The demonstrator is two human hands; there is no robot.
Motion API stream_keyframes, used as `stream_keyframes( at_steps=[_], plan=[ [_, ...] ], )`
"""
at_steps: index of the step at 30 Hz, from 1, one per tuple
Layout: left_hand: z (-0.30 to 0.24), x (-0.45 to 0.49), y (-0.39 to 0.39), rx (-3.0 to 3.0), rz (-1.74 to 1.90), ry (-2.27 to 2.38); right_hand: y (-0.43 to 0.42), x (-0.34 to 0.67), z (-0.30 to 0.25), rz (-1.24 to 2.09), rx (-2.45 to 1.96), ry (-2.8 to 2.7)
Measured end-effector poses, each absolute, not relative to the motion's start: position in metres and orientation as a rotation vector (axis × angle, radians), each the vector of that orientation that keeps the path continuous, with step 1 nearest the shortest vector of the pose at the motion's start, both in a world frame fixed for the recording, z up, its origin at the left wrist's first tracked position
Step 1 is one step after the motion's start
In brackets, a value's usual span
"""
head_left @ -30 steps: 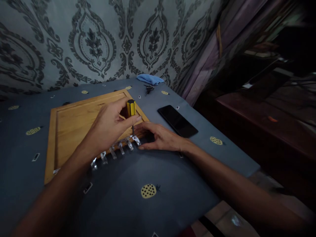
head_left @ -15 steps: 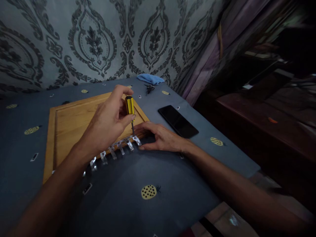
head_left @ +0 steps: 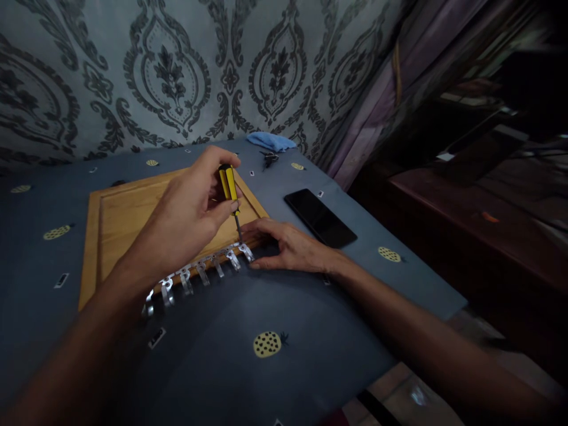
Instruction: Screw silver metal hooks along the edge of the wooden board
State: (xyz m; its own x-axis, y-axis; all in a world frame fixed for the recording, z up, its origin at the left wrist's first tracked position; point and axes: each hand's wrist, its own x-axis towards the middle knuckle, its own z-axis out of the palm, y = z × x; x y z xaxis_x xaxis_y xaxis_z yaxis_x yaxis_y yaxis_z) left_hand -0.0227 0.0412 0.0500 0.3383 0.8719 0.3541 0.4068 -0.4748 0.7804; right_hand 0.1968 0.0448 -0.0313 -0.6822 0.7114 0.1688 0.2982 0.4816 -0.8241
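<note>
My left hand [head_left: 190, 204] is closed round the yellow-and-black handle of a screwdriver [head_left: 229, 186]. Its shaft slants down to the right, and the tip meets the near right end of a metal hook strip [head_left: 203, 272]. That strip, with several curved shiny hooks, runs along the near edge of a framed wooden board [head_left: 133, 222]. At the strip's right end my right hand [head_left: 293, 245] grips it against the board's corner, thumb by the last hook and fingers on the wood. The screw under the tip is too small to make out.
A black phone [head_left: 320, 218] lies right of the board on the blue tablecloth [head_left: 213, 367]. Farther back are a dark bunch of keys [head_left: 268, 158] and a blue cloth [head_left: 271, 141]. Patterned wallpaper [head_left: 231, 35] rises behind; the table's edge drops off at right.
My left hand has shifted slightly left and up, tilting the screwdriver handle leftward while its tip stays put. More of the hook strip's left end shows. My right hand keeps its place.
</note>
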Motion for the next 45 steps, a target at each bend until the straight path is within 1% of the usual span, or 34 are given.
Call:
stream_keyframes(
  at_steps=[14, 26, 32, 45],
  plan=[
    [0.040, -0.023, 0.046, 2.093, 0.996, 1.069, 0.046, 0.196, -0.030, 1.129, -0.815, -2.220],
    [0.050, -0.020, 0.038, 2.348, 0.855, 1.199, 0.045, 0.195, -0.028, 1.083, -0.821, -2.246],
    [0.050, -0.016, 0.037, 2.436, 0.953, 1.227, 0.045, 0.196, -0.029, 1.107, -0.805, -2.242],
    [0.054, -0.017, 0.035, 2.385, 0.931, 1.288, 0.045, 0.197, -0.030, 1.075, -0.823, -2.246]
  ],
)
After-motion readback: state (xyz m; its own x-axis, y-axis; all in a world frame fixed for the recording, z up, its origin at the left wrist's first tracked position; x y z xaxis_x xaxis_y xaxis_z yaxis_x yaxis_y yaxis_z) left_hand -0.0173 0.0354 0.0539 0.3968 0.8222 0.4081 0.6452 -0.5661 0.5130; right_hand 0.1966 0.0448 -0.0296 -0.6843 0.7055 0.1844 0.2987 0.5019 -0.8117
